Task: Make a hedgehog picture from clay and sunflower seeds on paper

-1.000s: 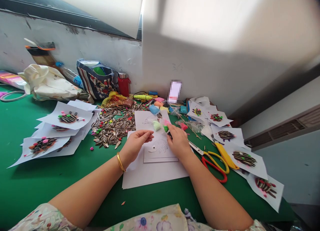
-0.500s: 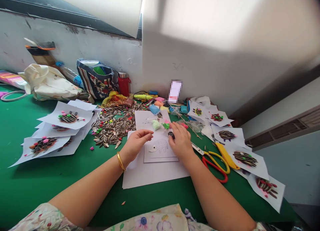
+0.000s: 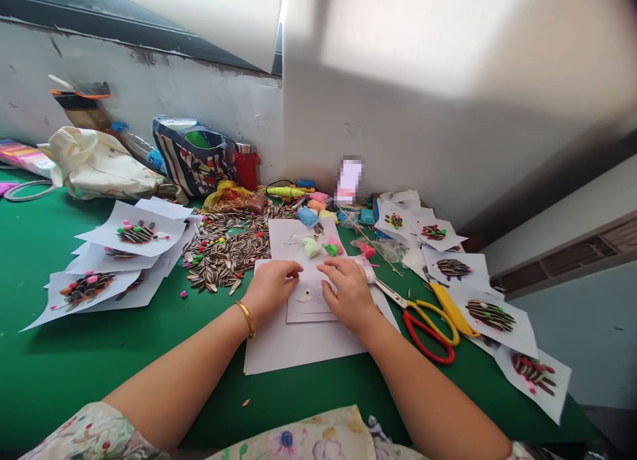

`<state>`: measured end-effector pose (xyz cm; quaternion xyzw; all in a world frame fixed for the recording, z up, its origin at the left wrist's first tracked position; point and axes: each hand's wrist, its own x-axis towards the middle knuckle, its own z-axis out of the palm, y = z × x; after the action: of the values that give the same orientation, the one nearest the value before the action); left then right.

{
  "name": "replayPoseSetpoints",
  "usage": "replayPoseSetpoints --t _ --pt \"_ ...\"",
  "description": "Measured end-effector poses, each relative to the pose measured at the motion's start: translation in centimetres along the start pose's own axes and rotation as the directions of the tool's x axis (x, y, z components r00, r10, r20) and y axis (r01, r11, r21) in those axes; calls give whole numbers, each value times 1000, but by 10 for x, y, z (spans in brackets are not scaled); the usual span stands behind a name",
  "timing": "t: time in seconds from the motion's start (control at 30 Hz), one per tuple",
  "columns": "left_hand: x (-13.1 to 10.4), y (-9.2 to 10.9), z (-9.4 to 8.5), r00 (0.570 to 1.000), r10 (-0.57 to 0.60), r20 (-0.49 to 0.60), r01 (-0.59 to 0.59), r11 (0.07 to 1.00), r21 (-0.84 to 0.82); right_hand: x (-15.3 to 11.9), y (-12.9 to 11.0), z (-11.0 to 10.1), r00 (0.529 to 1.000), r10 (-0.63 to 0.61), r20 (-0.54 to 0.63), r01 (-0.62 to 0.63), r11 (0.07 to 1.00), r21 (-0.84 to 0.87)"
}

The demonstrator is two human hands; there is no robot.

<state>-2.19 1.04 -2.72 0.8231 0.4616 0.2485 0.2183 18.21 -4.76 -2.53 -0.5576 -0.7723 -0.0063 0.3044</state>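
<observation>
My left hand (image 3: 273, 289), a gold bangle at its wrist, hovers over the left side of a small white sheet (image 3: 298, 315). Its fingers are bent, with the thumb a little apart from the forefinger and nothing visible between them. Facing it, my right hand (image 3: 351, 293) has its fingers curved and spread, with no object showing in them. Between both hands lies an outline drawing of a hedgehog (image 3: 316, 293), with a white clay face and a dark eye at its left end. My right hand covers part of the drawing. Pale green clay (image 3: 312, 247) and bright green clay (image 3: 330, 249) lie just beyond.
Sunflower seeds (image 3: 221, 254) with coloured bits are heaped at left. Finished seed pictures lie in a left stack (image 3: 144, 237) and a right row (image 3: 490, 314). Scissors (image 3: 423, 320) and a yellow comb-like tool (image 3: 450, 307) lie right. A red flask (image 3: 245, 168) and bags stand behind.
My right hand has moved left and slightly down, away from a black lump that no longer shows. My left hand has shifted slightly, its thumb parting from the forefinger.
</observation>
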Motion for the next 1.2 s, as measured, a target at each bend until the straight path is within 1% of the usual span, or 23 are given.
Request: replayPoseSetpoints --t 0.07,0.2,0.3,0.43,0.63,0.8,0.93,1.07,1.2 --pt "-1 2 -1 1000 16 24 -18 997 73 0 -2 1 1000 -7 17 7 1000 12" --pt "0 3 -2 997 28 66 -35 994 106 -1 -7 7 998 -28 63 26 999 21" --pt "1 2 -2 998 27 58 -36 986 164 -1 -10 12 995 -34 97 32 999 20" --pt "1 -2 -1 997 60 53 -70 971 227 0 -13 14 990 -30 141 30 1000 6" --pt "0 -6 -2 994 78 81 -95 968 232 0 -16 17 981 -34 191 38 999 -18" --pt "1 -8 -6 991 37 129 -62 979 194 0 -18 17 979 -42 199 48 999 -23" --pt "2 -5 -11 987 15 159 -43 984 174 0 -20 16 975 -58 216 64 998 -23" --pt "3 -3 -17 981 -38 188 10 989 145 0 -22 15 970 -65 233 76 996 -38" --pt "4 -5 -19 980 -27 198 4 993 118 0 -23 14 963 -94 251 108 993 -42"
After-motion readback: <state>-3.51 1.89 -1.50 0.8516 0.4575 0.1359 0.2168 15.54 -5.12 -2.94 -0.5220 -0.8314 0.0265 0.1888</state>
